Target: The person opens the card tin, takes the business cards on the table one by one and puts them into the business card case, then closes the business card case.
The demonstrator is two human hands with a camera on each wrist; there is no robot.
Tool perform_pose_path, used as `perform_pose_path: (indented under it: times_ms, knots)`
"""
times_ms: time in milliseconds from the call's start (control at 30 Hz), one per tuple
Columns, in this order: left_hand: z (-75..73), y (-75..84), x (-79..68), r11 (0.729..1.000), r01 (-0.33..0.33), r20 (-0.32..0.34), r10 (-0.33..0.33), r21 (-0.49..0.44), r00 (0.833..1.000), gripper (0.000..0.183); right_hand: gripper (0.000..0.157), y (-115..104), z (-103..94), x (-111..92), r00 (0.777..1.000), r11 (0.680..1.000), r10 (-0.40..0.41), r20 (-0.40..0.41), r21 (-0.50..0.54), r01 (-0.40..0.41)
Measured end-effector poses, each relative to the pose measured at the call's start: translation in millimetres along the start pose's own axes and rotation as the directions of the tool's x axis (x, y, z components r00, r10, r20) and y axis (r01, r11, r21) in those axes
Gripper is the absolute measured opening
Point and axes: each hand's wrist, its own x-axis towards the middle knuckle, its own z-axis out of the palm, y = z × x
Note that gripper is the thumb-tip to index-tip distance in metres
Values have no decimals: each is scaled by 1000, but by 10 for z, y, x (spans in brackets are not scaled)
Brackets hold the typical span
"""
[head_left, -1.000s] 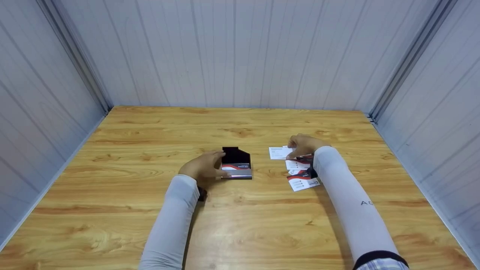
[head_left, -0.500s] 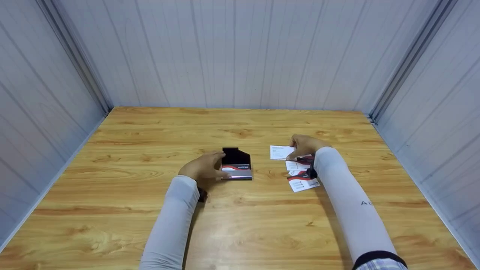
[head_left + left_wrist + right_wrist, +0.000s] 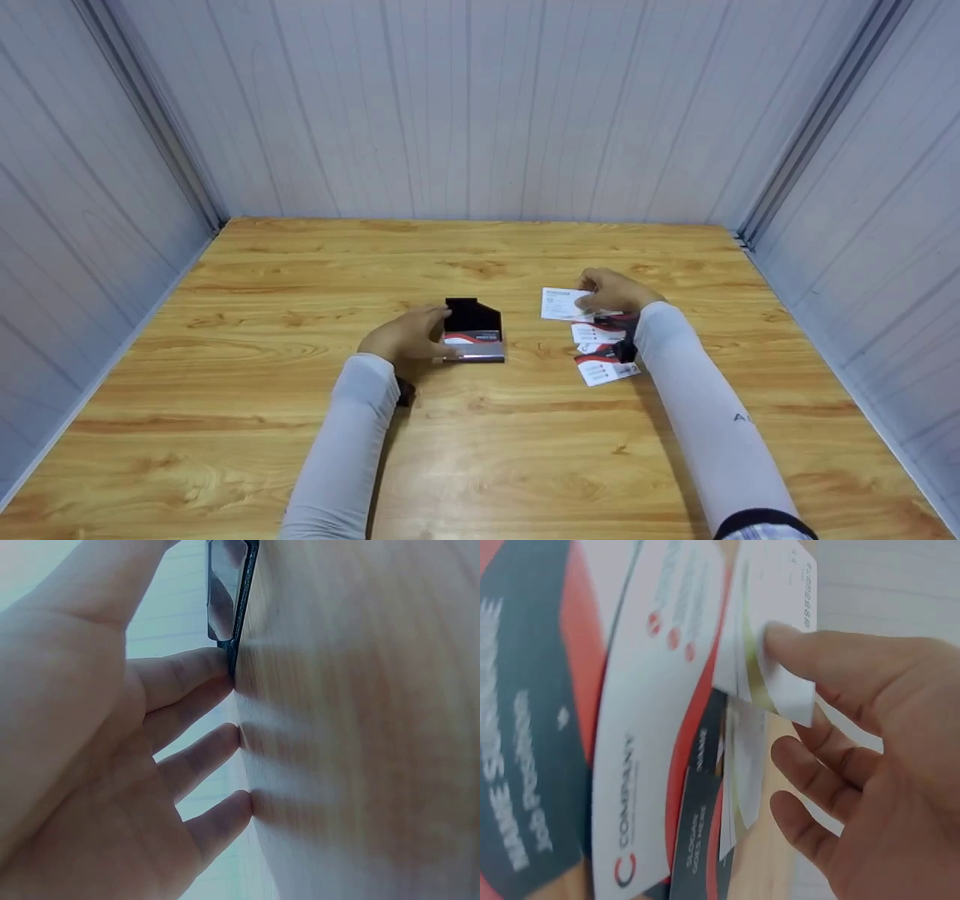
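Note:
A black business card case (image 3: pixel 469 312) lies open on the wooden table, with a silver front (image 3: pixel 480 350) and a red, white and grey card showing inside. My left hand (image 3: pixel 405 334) holds its left side, thumb at the front and fingertips at the edge. In the left wrist view, the remaining fingertips rest on the table. To the right, my right hand (image 3: pixel 619 291) pinches a white business card (image 3: pixel 559 302) between thumb and index finger. The right wrist view shows this card (image 3: pixel 780 600), with its green stripe, raised above another white card (image 3: pixel 744 765).
Red, white and black business cards (image 3: pixel 607 373) lie overlapping below my right hand, partly hidden by its wrist. The wooden table (image 3: pixel 480 465) meets white panelled walls (image 3: pixel 465 112) at the back and both sides.
The white card in my right hand has lifted and tilted slightly, and the right thumb now lies over its face. My left hand and the card case have stayed in place.

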Motion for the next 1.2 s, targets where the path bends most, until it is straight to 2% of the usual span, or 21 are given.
perform_pose_path:
  times_ms: [167,367,567,867,1200]
  knots:
    - [-6,2,4,1000,-1,1,1,0,1000,89,21,5,-13,-27,998,995,-15,-59,94,20]
    - [-17,8,7,1000,-5,4,5,7,1000,90,24,-6,-24,-57,997,985,-46,-61,163,56]
    - [-15,-6,24,1000,-5,4,5,9,1000,89,24,-56,-11,-85,993,946,-93,-68,306,109]
    - [-24,-20,29,1000,0,16,0,6,1000,90,22,-221,68,-63,979,958,-156,-130,223,182]
    - [-25,-42,11,1000,-15,14,15,12,1000,90,20,-493,284,-17,964,956,-216,-156,167,241]
